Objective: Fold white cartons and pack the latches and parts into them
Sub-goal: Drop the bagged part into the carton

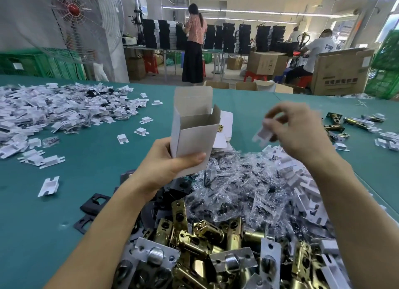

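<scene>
A worker's left hand [170,165] grips a white carton [194,133] by its lower end, thumb laid across the near face and fingers wrapped behind. The carton stands upright above the green table [86,159], its top open and its lid flap raised at the back. To the right, well apart from the carton, the right hand [295,129] pinches a small white plastic part [264,134] between its fingertips; the part is blurred, so its shape is hard to read.

Below both hands lies a mixed heap. Brass-coloured latches [207,241] with silvery faceplates fill the near edge of the view, clear bags of screws [248,185] are piled just beyond them, and black plates [95,202] spill out on the left side under the left forearm. More white plastic pieces sit along the heap's right flank.

Just behind the held carton lie flat white carton blanks [225,124]. A wide drift of white parts [54,109] covers the table's far left, with single pieces scattered toward the middle — and a few more latches [336,122] rest at the far right.

Beyond the table, a large fan [86,23] stands at left, a person in a checked top [194,42] faces stacks of black boxes [226,36], and brown shipping boxes [341,70] sit on the floor beside a seated worker.
</scene>
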### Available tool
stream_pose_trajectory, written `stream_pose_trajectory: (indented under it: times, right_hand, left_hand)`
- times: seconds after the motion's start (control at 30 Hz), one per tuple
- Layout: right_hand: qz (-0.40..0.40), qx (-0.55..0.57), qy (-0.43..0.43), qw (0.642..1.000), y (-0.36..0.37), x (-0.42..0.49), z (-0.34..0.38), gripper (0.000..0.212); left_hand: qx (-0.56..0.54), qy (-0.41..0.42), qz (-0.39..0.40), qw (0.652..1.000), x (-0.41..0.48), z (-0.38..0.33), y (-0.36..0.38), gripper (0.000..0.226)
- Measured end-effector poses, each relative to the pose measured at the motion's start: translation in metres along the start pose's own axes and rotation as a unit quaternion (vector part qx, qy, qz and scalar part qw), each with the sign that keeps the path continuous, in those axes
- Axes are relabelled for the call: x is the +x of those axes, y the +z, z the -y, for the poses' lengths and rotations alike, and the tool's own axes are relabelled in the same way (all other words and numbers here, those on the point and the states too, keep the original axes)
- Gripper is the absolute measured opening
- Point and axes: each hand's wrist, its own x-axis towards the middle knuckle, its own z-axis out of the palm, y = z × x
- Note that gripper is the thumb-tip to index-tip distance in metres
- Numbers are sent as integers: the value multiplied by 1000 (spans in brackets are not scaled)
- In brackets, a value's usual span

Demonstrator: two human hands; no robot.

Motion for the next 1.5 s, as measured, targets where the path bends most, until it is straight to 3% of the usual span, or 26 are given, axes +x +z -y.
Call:
stream_pose_trajectory:
  times: [0.13, 0.23, 0.33, 0.47, 0.57, 0.7, 0.83, 0.9, 0.97, 1.03, 1.07, 1.13, 1.2, 1.27, 1.37, 1.5]
  right_hand:
    - [-136, 188, -200, 952, -5, -17, 60, 10]
    - [-182, 170, -271, 930, 7, -27, 85, 8]
    - [-166, 101, -305, 932, 23, -31, 93, 6]
    - [-172, 9, -295, 940, 36, -31, 93, 9]
    - [-144, -69, -230, 960, 40, -29, 97, 11]
    - [-4, -93, -143, 985, 38, -19, 96, 11]
    - [125, -71, -160, 976, 33, -13, 90, 18]
    - [75, -16, -188, 979, 34, -13, 87, 17]
    - [-53, 81, -201, 975, 36, -16, 86, 11]
    - [-121, 121, -168, 971, 44, -16, 79, 10]
    - [-95, 103, -133, 981, 50, -14, 74, 11]
    - [72, -12, -78, 994, 67, -12, 64, 13]
    - [258, -96, -90, 957, 84, -15, 59, 16]
    - [369, -107, -124, 915, 100, -22, 61, 26]
    - [412, -165, -154, 883, 120, -28, 64, 41]
    - [408, -223, -182, 866, 132, -34, 68, 29]
  left_hand:
    - [11, 12, 3, 1000, 1, 3, 1, 38]
    - [21, 42, 6, 999, 1, 3, 3, 31]
    - [25, 78, -3, 997, 1, 3, 5, 24]
    - [50, 101, -17, 993, 2, 4, 4, 15]
    - [104, 104, -44, 988, 4, 7, 4, 19]
    - [132, 96, -59, 985, 5, 9, 4, 15]
    - [128, 68, -79, 986, 6, 7, 4, 12]
    - [119, 53, -103, 986, 7, 6, 3, 14]
    - [95, 40, -137, 985, 7, 4, -2, 18]
    - [51, 25, -178, 982, 9, 1, -9, 24]
    - [26, 20, -201, 979, 10, 0, -13, 25]
    - [-11, 20, -242, 970, 12, -2, -18, 19]
    - [-20, 24, -262, 965, 12, -3, -20, 16]
    - [-20, 26, -272, 962, 13, -3, -19, 15]
    - [-28, 28, -279, 959, 14, -2, -17, 16]
    - [-34, 35, -262, 964, 13, -3, -15, 16]
